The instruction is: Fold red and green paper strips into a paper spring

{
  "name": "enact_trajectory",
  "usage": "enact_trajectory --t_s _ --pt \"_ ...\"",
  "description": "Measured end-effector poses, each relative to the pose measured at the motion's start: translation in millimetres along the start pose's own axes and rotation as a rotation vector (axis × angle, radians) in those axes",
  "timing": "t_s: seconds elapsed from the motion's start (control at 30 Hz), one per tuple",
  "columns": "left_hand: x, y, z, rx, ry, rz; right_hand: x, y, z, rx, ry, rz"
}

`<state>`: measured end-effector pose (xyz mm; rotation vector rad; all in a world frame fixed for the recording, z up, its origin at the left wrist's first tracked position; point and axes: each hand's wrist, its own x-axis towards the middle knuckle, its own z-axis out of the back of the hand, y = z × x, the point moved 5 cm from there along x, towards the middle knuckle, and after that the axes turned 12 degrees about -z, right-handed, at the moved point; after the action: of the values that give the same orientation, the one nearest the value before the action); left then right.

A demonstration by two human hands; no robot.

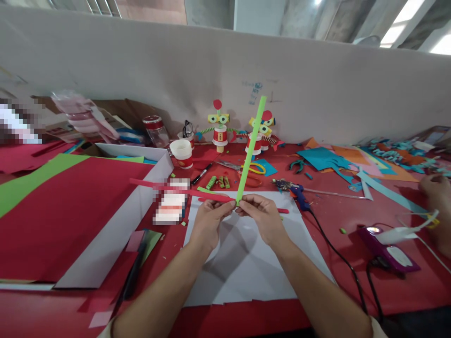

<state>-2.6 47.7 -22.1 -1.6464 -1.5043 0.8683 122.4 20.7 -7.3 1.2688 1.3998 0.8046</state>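
Above a white sheet [243, 272], my left hand [210, 218] and my right hand [260, 213] meet with fingers pinched together. Between them is the joined end of two paper strips. The green strip [252, 150] rises upright from my fingertips. A red strip [176, 188] stretches out to the left from my left hand. My right fingers press at the foot of the green strip. Another red piece [283, 211] shows just right of my right hand. Folded green paper springs [211, 182] lie beyond my left hand.
Scissors [252, 169], a marker [202, 173] and paper-cup figures [220, 134] stand or lie behind. A glue gun [299, 195] with its cord and a purple power strip [391, 249] are on the right. A box of coloured paper [81, 211] fills the left. Another person's hand [437, 192] is far right.
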Motion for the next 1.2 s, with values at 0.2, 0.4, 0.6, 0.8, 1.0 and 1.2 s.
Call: enact_trajectory --t_s 0.2,0.4,0.6,0.8,1.0,1.2 --pt "-3.6 -4.5 -4.7 0.056 0.046 -0.031 0.5 0.3 4.2 -0.057 -0.046 -0.019" --pt "-4.9 -4.5 -3.6 0.027 0.042 0.058 0.7 0.6 4.4 -0.057 -0.023 -0.039" --pt "-0.3 0.4 3.6 -0.087 -0.056 0.15 -6.2 5.3 -6.5 -0.091 0.053 0.093" --pt "0.2 -7.9 -0.4 -0.086 0.014 0.111 -11.9 8.7 -9.2 -0.124 0.043 0.203" --pt "0.9 -11.3 1.1 -0.035 0.107 0.126 -15.6 13.2 -9.3 -0.151 0.05 0.242" --pt "1.4 -12.4 -0.3 -0.016 0.129 0.07 -17.0 15.8 -7.7 -0.154 0.004 0.234"
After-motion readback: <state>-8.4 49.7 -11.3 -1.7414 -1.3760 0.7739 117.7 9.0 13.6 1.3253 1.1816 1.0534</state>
